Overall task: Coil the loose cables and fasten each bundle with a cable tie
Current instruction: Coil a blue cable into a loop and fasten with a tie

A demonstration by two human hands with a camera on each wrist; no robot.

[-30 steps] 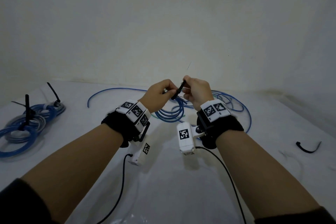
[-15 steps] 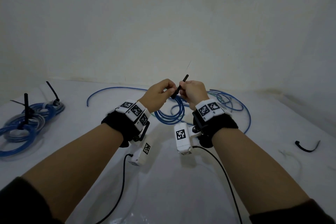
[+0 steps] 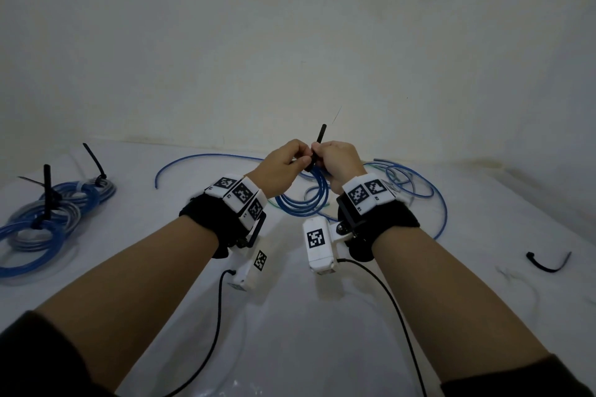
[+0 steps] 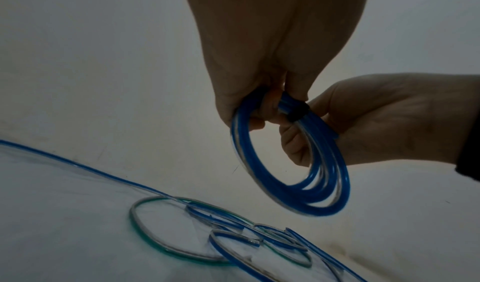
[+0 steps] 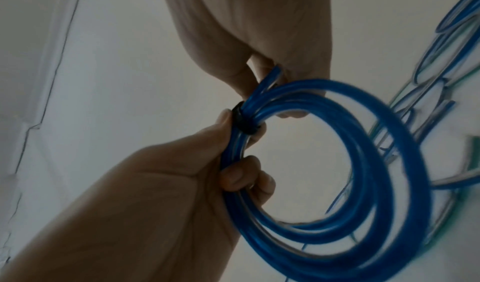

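Both raised, fingers curled — left hand (image 3: 283, 164) grips the blue coil (image 3: 306, 200), right hand (image 3: 337, 161) pinches the cable tie (image 3: 317, 147).

Held cable coil (image 3: 306, 200): bright blue, some clear strands | cable tie (image 3: 317, 145) around it: black | loose cables (image 4: 221, 231): blue, clear, one green-tinted | tied bundles (image 3: 48, 219): blue and grey, black ties | spare tie (image 3: 546, 263): black | wrist bands (image 3: 240, 193): white with black square-code patterns | tabletop (image 3: 290, 332): white | wall (image 3: 290, 42): off-white
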